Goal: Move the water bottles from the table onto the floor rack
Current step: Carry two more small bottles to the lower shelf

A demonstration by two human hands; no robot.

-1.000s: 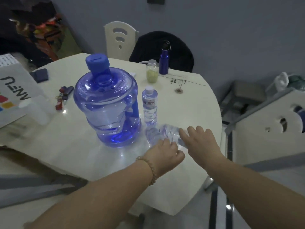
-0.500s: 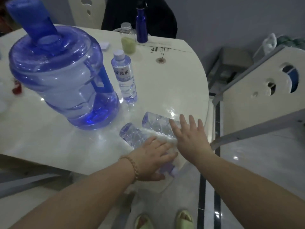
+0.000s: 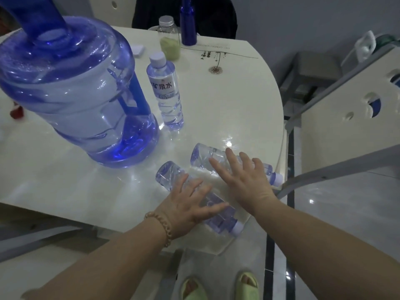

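Note:
Two clear water bottles lie on their sides near the front right edge of the white round table (image 3: 227, 100). My left hand (image 3: 190, 204) rests with spread fingers on the nearer bottle (image 3: 170, 176), whose cap points toward me. My right hand (image 3: 244, 180) lies flat with straight fingers on the farther bottle (image 3: 202, 153), its cap at the table's rim. A third small bottle (image 3: 165, 92) stands upright behind them, beside a large blue water jug (image 3: 75, 94).
A jar of green powder (image 3: 170, 37) and a blue flask (image 3: 188, 20) stand at the table's far side. To the right stands a white panel with round holes (image 3: 346, 131) and a grey frame. My slippered feet (image 3: 220, 286) are on the tiled floor.
My head has moved closer and looks further down. Both hands have settled on the two lying bottles, fingers now spread over them. The bottles have shifted slightly toward the edge.

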